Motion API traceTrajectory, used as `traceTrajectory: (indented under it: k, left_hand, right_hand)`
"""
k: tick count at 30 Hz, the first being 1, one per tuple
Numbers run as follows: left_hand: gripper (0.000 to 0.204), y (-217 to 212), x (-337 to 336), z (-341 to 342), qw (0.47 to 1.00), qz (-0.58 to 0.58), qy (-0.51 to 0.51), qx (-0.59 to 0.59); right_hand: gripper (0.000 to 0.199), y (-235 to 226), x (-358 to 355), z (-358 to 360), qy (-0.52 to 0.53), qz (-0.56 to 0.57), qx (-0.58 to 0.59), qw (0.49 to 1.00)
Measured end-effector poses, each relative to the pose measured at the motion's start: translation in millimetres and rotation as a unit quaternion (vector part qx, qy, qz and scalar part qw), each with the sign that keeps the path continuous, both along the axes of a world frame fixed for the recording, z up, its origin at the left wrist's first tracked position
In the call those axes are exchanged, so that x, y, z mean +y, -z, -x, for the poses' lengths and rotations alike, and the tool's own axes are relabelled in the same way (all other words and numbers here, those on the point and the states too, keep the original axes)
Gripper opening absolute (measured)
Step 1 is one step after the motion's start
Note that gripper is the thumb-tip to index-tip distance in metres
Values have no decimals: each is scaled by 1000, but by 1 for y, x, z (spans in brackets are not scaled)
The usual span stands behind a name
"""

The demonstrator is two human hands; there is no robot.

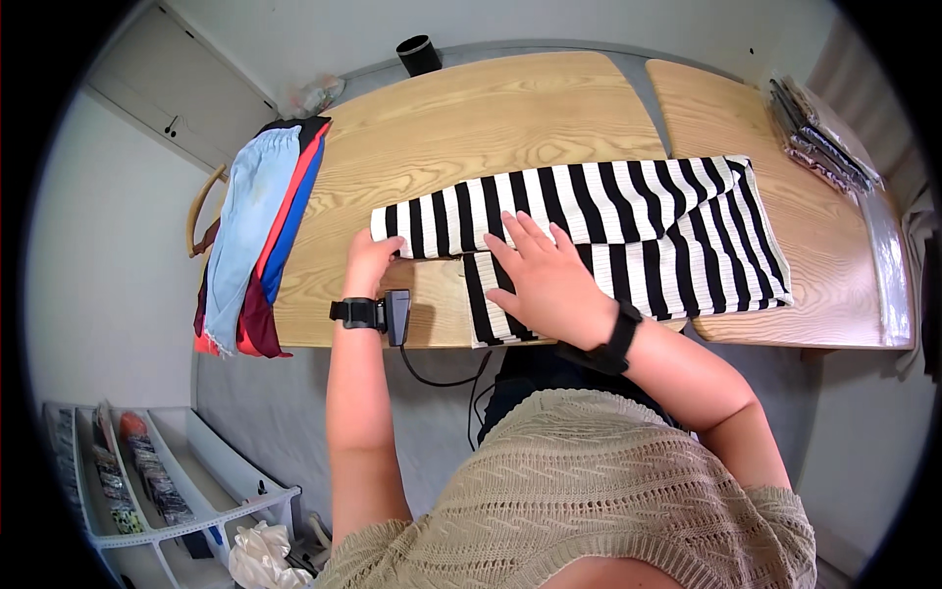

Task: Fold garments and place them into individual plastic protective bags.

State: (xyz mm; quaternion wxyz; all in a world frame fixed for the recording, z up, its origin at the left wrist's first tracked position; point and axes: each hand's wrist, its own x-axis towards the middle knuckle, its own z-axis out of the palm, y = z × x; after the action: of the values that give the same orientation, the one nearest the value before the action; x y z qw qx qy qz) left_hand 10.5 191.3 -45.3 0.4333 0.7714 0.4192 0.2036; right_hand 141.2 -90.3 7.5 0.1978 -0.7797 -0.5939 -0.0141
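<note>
I read this as mid-fold on the black-and-white striped garment (608, 236), which lies along the near edge of the wooden surface (491, 108), one sleeve drawn across. My right hand (549, 280) lies spread flat on the cloth, pinning it. My left hand (370, 260) pinches the sleeve's end near the surface's left part. A stack of folded clothes (260, 236) sits at the left edge. The next move, I judge, needs the fold kept square.

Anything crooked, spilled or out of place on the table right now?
Nothing spilled or damaged. The pile of clothes hangs over the table's left edge. The striped garment lies part-folded, right hand flat on it, left hand gripping its folded end.
</note>
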Motion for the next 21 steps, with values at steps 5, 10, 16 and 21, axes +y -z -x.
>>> traceTrajectory:
  k: [5,10,16,21]
  left_hand:
    - [12,-68,-48,-26,964,149,28,-221]
    - [35,-102,-107,-76,985,14,95,-146]
    - [43,-47,-135,-119,974,-99,204,-24]
    - [50,-42,-138,-112,954,39,295,-37]
  right_hand:
    - [68,30,3,-1,13,89,-12,996]
    - [58,32,5,-22,-28,2,182,983]
    - [43,5,6,-74,125,-95,535,830]
    - [42,8,7,-83,172,-67,524,831]
